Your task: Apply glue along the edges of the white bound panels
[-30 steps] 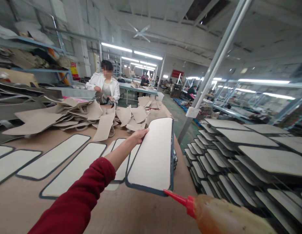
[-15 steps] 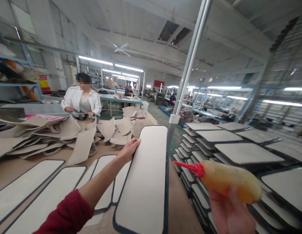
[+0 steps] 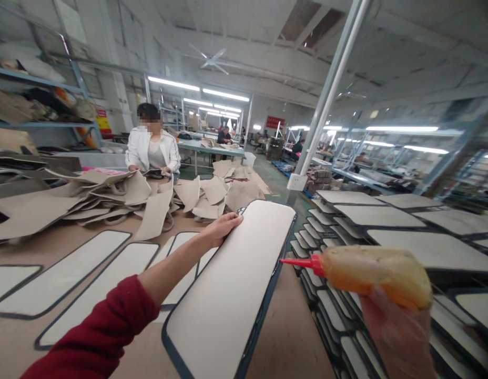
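My left hand (image 3: 223,228) grips the upper left edge of a long pale panel (image 3: 236,284) with a dark rim, which is tilted up over the brown table (image 3: 285,326). My right hand (image 3: 397,321), at the lower right, is wrapped round a squeeze bottle (image 3: 376,273) of amber liquid. The bottle's red nozzle (image 3: 303,262) points left, its tip close to the panel's right edge. Whether the tip touches the rim I cannot tell. Similar dark-rimmed panels (image 3: 98,284) lie on the table to the left.
Beige cut pieces (image 3: 153,210) are heaped across the table's far side. Behind them a person in a white jacket (image 3: 153,150) handles something. Stacked dark-rimmed panels (image 3: 409,245) fill the right side. A metal post (image 3: 331,84) stands beyond the table.
The held panel has tilted, its top leaning right and showing more of its dark right side. The nozzle tip is now nearer that edge. The view has shifted left.
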`<act>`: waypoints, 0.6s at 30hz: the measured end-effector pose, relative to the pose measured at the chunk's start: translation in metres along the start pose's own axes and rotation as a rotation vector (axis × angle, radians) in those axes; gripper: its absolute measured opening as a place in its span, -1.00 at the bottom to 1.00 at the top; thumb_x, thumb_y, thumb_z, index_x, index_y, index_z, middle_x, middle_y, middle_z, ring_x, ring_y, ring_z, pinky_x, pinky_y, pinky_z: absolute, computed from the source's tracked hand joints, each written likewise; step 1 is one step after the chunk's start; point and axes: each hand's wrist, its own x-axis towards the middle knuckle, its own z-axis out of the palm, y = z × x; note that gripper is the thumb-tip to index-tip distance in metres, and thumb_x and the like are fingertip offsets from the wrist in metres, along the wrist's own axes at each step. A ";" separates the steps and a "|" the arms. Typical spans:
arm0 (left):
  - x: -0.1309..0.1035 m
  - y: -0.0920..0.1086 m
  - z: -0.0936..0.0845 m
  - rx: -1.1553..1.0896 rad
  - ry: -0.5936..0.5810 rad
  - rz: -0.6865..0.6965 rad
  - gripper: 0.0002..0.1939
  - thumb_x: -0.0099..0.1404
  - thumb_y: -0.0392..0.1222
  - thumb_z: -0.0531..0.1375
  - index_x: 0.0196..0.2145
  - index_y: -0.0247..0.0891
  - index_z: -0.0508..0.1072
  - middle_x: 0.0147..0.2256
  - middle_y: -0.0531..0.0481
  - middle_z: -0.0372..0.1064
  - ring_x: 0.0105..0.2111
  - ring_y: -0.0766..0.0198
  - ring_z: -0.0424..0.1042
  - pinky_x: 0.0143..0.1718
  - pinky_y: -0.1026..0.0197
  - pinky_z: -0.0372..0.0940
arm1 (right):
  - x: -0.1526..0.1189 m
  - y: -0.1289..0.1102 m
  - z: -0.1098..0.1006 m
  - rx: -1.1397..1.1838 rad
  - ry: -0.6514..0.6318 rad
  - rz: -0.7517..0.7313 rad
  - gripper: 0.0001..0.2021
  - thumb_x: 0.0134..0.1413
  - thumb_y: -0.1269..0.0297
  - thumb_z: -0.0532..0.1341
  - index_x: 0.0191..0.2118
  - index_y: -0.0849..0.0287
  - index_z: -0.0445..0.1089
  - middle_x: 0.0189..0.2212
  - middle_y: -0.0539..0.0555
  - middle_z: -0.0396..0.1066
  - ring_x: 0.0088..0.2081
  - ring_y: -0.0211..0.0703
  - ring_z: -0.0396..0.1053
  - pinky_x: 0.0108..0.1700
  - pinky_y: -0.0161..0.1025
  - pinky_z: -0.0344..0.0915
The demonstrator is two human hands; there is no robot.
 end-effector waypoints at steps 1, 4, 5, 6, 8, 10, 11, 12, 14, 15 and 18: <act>0.001 -0.001 0.000 0.000 0.009 -0.008 -0.62 0.13 -0.05 0.46 -0.43 -0.23 0.33 -0.60 0.17 0.34 -0.63 0.37 0.33 -0.52 0.32 0.26 | -0.004 0.001 -0.002 0.012 0.005 0.018 -0.44 -0.40 0.34 0.59 -0.12 0.00 0.56 -0.21 -0.07 0.55 -0.30 -0.20 0.48 -0.27 -0.35 0.53; 0.004 -0.002 0.000 -0.001 0.016 -0.018 -0.62 0.13 -0.06 0.47 -0.43 -0.23 0.33 -0.60 0.16 0.35 -0.62 0.37 0.34 -0.52 0.31 0.27 | -0.015 0.006 -0.010 0.030 -0.003 0.061 -0.39 -0.44 0.35 0.60 -0.09 -0.01 0.56 -0.23 -0.09 0.58 -0.39 -0.22 0.50 -0.37 -0.38 0.53; 0.005 -0.002 0.000 0.001 0.017 -0.017 -0.62 0.12 -0.06 0.47 -0.43 -0.23 0.33 -0.60 0.16 0.35 -0.62 0.36 0.34 -0.53 0.32 0.27 | -0.018 0.007 -0.013 0.031 -0.006 0.067 -0.39 -0.45 0.35 0.60 -0.09 -0.01 0.57 -0.25 -0.07 0.59 -0.39 -0.19 0.52 -0.38 -0.36 0.53; 0.006 -0.002 -0.001 0.004 0.019 -0.016 -0.62 0.12 -0.06 0.47 -0.44 -0.23 0.34 -0.60 0.16 0.35 -0.63 0.36 0.34 -0.53 0.32 0.26 | -0.021 0.008 -0.016 0.018 -0.027 0.075 -0.40 -0.44 0.35 0.60 -0.10 0.00 0.57 -0.27 -0.05 0.60 -0.38 -0.15 0.54 -0.37 -0.33 0.55; 0.008 -0.002 -0.002 0.007 0.018 -0.013 -0.61 0.12 -0.04 0.47 -0.44 -0.23 0.33 -0.60 0.15 0.35 -0.63 0.37 0.33 -0.54 0.32 0.26 | -0.026 0.008 -0.021 -0.027 -0.094 0.083 -0.46 -0.38 0.32 0.59 -0.12 0.03 0.58 -0.29 0.04 0.60 -0.36 -0.09 0.56 -0.31 -0.29 0.56; 0.010 -0.003 -0.004 0.002 0.007 -0.010 -0.59 0.11 -0.03 0.48 -0.44 -0.24 0.33 -0.60 0.15 0.35 -0.63 0.37 0.34 -0.54 0.33 0.26 | -0.032 0.007 -0.024 -0.074 -0.130 0.106 -0.49 -0.29 0.26 0.56 -0.08 0.08 0.57 -0.26 0.14 0.60 -0.31 -0.01 0.58 -0.28 -0.25 0.56; 0.011 -0.003 -0.005 -0.001 0.000 -0.010 -0.59 0.10 -0.02 0.49 -0.45 -0.24 0.33 -0.61 0.15 0.35 -0.63 0.37 0.34 -0.54 0.33 0.27 | -0.035 0.006 -0.024 -0.093 -0.129 0.134 -0.48 -0.25 0.23 0.55 -0.05 0.09 0.55 -0.22 0.17 0.60 -0.29 0.01 0.58 -0.26 -0.23 0.56; 0.011 -0.003 -0.006 -0.004 -0.006 -0.010 -0.58 0.09 -0.01 0.49 -0.45 -0.24 0.33 -0.61 0.16 0.35 -0.64 0.38 0.34 -0.54 0.33 0.27 | -0.037 0.005 -0.025 -0.100 -0.128 0.163 -0.46 -0.23 0.21 0.54 -0.02 0.10 0.54 -0.20 0.19 0.59 -0.28 0.03 0.58 -0.25 -0.20 0.57; 0.012 -0.004 -0.007 -0.008 -0.008 -0.008 -0.58 0.10 -0.01 0.49 -0.45 -0.24 0.32 -0.61 0.16 0.35 -0.64 0.39 0.33 -0.54 0.34 0.27 | -0.041 0.004 -0.025 -0.103 -0.153 0.187 -0.46 -0.24 0.18 0.53 -0.03 0.08 0.54 -0.25 0.17 0.59 -0.33 0.05 0.58 -0.30 -0.16 0.58; 0.013 -0.004 -0.008 -0.008 -0.004 -0.009 -0.58 0.11 -0.01 0.48 -0.45 -0.24 0.32 -0.62 0.16 0.34 -0.64 0.39 0.33 -0.55 0.34 0.27 | -0.043 0.003 -0.025 -0.112 -0.178 0.187 -0.48 -0.26 0.18 0.53 -0.05 0.06 0.55 -0.31 0.14 0.59 -0.38 0.05 0.57 -0.32 -0.14 0.58; 0.015 -0.005 -0.011 -0.011 0.029 -0.017 -0.62 0.16 -0.06 0.45 -0.45 -0.24 0.32 -0.62 0.16 0.35 -0.64 0.38 0.33 -0.55 0.34 0.27 | -0.053 0.005 -0.029 -0.174 -0.269 0.177 -0.52 -0.34 0.24 0.54 -0.14 0.03 0.57 -0.46 0.05 0.55 -0.49 0.01 0.53 -0.41 -0.20 0.56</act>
